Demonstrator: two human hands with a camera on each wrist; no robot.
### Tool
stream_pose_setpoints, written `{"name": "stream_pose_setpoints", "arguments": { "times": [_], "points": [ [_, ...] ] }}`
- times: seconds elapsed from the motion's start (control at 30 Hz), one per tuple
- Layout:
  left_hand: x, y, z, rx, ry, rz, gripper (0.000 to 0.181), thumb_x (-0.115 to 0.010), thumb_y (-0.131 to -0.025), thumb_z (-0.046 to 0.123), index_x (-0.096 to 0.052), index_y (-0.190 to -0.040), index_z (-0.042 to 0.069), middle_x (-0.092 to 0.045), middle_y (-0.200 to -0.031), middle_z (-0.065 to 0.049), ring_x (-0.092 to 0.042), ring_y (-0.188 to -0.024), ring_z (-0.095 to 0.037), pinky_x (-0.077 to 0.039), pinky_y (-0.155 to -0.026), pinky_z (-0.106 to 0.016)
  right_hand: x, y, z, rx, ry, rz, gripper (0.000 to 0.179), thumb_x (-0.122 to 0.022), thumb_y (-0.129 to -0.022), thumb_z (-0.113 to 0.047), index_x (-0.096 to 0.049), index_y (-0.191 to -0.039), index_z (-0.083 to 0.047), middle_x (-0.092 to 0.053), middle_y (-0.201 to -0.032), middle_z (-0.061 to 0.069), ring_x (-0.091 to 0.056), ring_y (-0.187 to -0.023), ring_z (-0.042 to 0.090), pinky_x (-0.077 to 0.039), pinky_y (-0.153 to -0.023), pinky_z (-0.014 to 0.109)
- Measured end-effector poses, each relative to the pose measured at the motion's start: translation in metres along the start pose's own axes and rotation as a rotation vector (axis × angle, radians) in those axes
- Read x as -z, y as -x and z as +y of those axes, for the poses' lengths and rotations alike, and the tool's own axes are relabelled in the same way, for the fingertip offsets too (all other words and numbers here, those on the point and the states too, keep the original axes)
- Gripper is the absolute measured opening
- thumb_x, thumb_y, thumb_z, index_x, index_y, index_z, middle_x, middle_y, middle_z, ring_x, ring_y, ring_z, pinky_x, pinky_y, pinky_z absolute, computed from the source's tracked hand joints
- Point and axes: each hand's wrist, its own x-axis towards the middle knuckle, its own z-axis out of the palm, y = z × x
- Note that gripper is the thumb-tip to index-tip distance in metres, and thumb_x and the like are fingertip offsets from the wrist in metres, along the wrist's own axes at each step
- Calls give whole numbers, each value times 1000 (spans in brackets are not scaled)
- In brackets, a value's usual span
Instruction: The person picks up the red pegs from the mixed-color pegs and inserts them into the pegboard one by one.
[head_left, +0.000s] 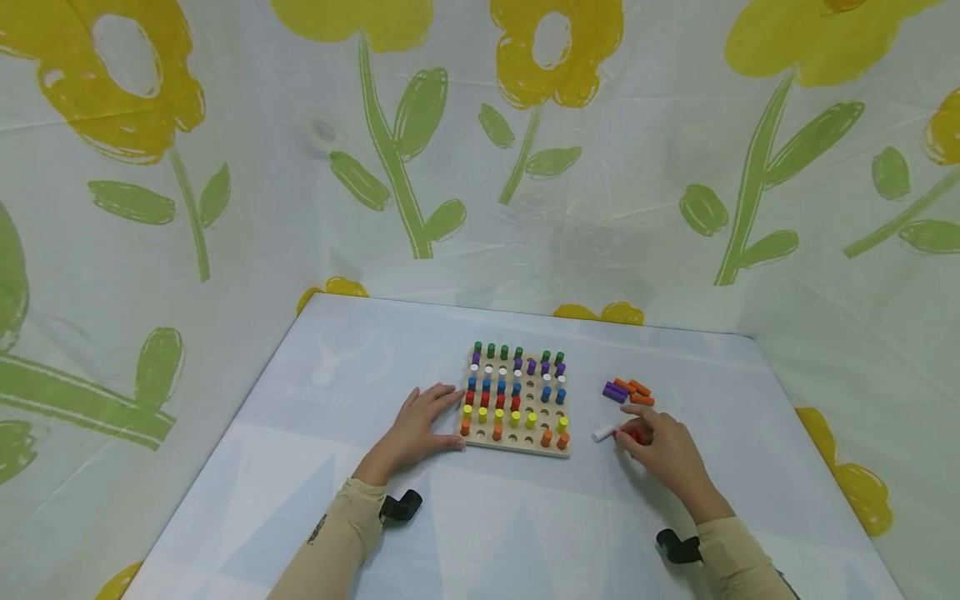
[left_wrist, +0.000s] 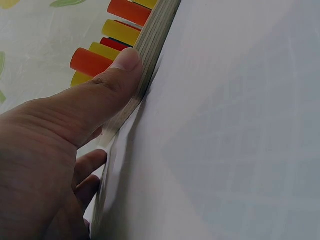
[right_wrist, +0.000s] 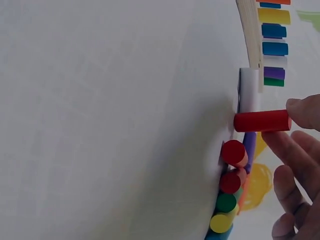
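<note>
A wooden pegboard (head_left: 517,448) carries rows of coloured pegs standing upright, with several bare holes, mostly towards its right side. My left hand (head_left: 416,425) rests against the board's left side, fingers extended. Its thumb (left_wrist: 107,85) touches the edge near the front corner. To the right of the board, my right hand (head_left: 663,450) pinches a red peg (right_wrist: 262,121) between thumb and finger, just above the table. A loose white peg (head_left: 603,433) lies beside that hand. More loose red pegs (right_wrist: 233,152) show below the held one in the right wrist view.
Loose purple pegs (head_left: 615,392) and orange pegs (head_left: 642,400) lie beyond my right hand. A green peg (right_wrist: 226,202) and a yellow peg (right_wrist: 220,223) lie near the red ones. Flower-printed sheeting (head_left: 600,225) rises behind the table's far edge.
</note>
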Motion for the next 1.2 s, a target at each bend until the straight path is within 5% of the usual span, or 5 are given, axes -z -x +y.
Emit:
{"name": "stream_pose_setpoints", "arguments": {
  "times": [0.8, 1.2],
  "points": [
    [1, 1, 2, 2, 2, -1, 88, -81, -82, 51, -44, -156, 19, -41, -158, -6, -29, -151, -28, -2, -126, -54, -2, -1, -5, 23, 18, 67, 41, -76, -92, -24, -67, -128, -6, -68, -90, 1, -50, -79, 21, -41, -64, 31],
    [2, 1, 2, 2, 1, 1, 89, -81, -82, 51, -44, -156, 19, -41, -158, -6, -29, -151, -27, -1, -126, -52, -7, 4, -1, 2, 31, 62, 45, -79, -90, -30, -69, -127, -8, -69, -105, 12, -56, -89, 28, -50, -72, 38]
  ]
}}
